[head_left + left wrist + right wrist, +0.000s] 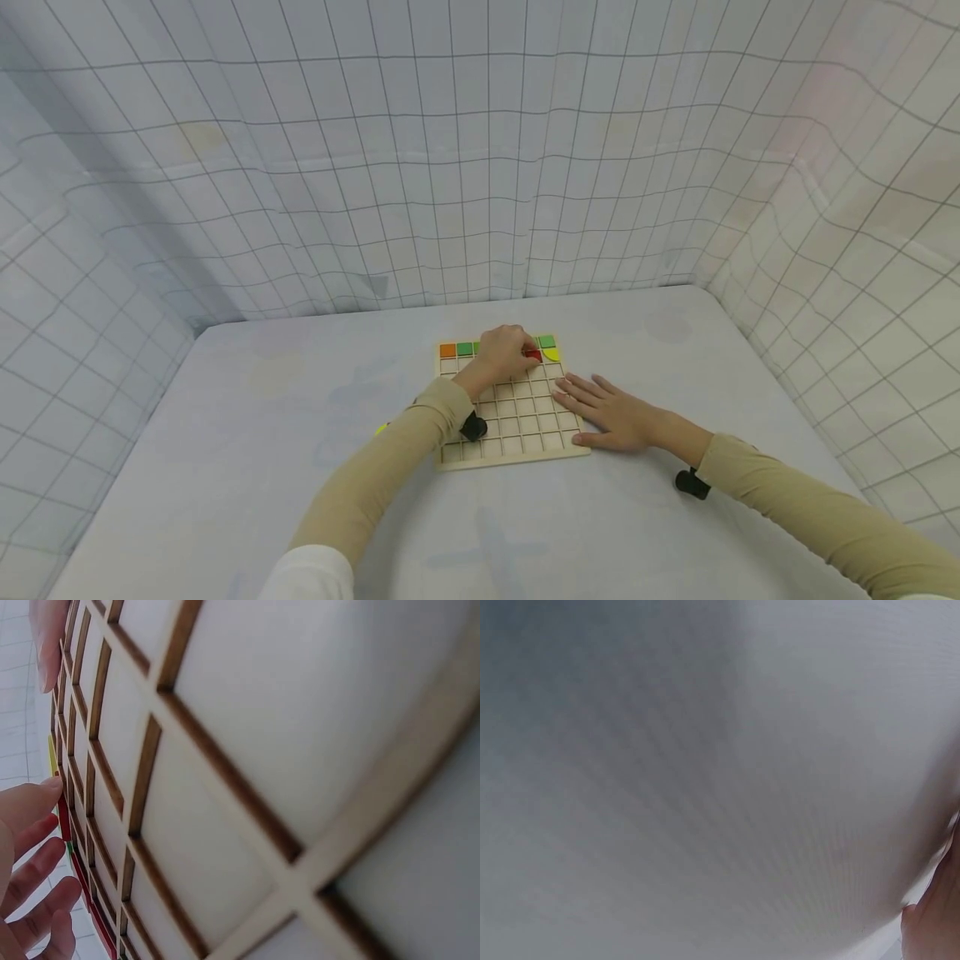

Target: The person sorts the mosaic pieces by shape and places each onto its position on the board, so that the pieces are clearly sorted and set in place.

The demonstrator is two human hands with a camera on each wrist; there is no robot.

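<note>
- Left hand [501, 357]: pinches the red piece [534, 356] near the grid board's [513, 459] far right corner.
- Right hand [611, 415]: fingers extended, grasping nothing, at the grid board's right edge.
- Advisable: red piece kept square.

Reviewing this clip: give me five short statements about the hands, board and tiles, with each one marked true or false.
1. The left hand has its thumb on a flat red tile. True.
2. The right hand is gripping a blue wooden cube. False: the right hand lies with its fingers extended at the right edge of the pale wooden grid board.
3. An orange square tile sits in the board's far left corner cell, as the head view shows it. True.
4. Every cell of the board is filled. False: most of its visible cells hold no tile.
5. Both forearms are covered by beige fabric sleeves. True.
</note>
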